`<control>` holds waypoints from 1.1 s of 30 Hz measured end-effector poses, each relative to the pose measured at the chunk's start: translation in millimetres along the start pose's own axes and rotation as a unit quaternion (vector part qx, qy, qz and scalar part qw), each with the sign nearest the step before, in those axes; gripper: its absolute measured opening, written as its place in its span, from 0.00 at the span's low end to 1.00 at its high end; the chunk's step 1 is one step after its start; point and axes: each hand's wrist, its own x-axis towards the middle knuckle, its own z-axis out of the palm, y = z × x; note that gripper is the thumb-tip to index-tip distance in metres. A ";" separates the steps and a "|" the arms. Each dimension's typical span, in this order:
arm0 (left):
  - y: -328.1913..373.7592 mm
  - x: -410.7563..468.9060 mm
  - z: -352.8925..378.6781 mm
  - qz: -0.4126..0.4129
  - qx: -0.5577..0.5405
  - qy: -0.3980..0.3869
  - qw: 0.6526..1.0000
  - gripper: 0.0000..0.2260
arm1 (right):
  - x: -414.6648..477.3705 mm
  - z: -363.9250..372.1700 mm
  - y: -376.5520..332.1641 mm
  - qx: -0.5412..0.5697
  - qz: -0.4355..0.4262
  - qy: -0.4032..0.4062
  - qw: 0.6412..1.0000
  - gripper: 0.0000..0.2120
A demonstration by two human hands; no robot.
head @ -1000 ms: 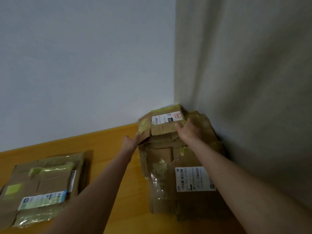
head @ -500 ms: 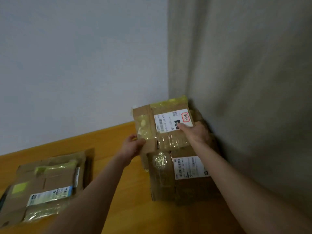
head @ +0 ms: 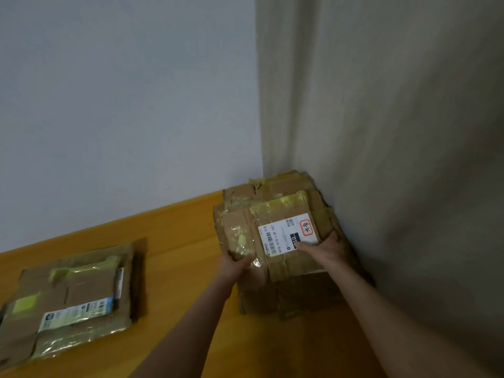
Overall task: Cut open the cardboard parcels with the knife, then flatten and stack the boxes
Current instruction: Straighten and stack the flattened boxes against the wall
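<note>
- I judge the task to be in its late stacking stage: the flattened box (head: 283, 241) I am handling lies flat on top of the stack (head: 275, 293) in the corner, at centre-right of the frame, where the pale wall (head: 122, 105) meets the curtain (head: 381, 132).
- My left hand (head: 240, 264) has its grip closed on the lower-left edge of that box, thumb on top over the shiny tape; my right hand (head: 324, 248) holds the lower-right corner, fingers pressed on the white label (head: 287, 236).
- The stack under it is made of several flattened pieces, their edges ragged and not squared to each other; it sits against the curtain on its right side.
- At lower left of the frame, well apart from the stack, a second bundle of flattened boxes (head: 71, 298) lies on the wooden counter (head: 177, 241). It looks cut and flattened already but not joined to the main stack, so I take it that this is left to do.
- No knife shows anywhere, and no uncut parcel either, so the cutting may be finished; I cannot be sure beyond the frame.
- The top box is nearly square, its slightly longer axis running left to right with a slight tilt up toward the right. The label's barcode text runs up the frame, so the print reads sideways from where I look.
- The box overhangs no edge of the stack that I can see, though its left flap reaches close to the stack's left side.
</note>
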 end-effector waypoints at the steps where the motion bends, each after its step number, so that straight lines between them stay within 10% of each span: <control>1: 2.7 0.4 -0.1 0.002 -0.017 0.010 1.000 0.21 | 0.9 -0.5 -1.0 -0.006 -0.001 0.010 1.000 0.56; 26: 56.3 -101.7 -256.4 0.179 -0.139 0.228 0.947 0.23 | -136.9 126.3 -150.9 0.233 -0.259 -0.173 0.921 0.29; 33: -4.1 -103.5 -376.0 0.159 -0.053 0.250 0.954 0.24 | -195.1 232.7 -169.9 0.174 -0.259 -0.205 0.928 0.47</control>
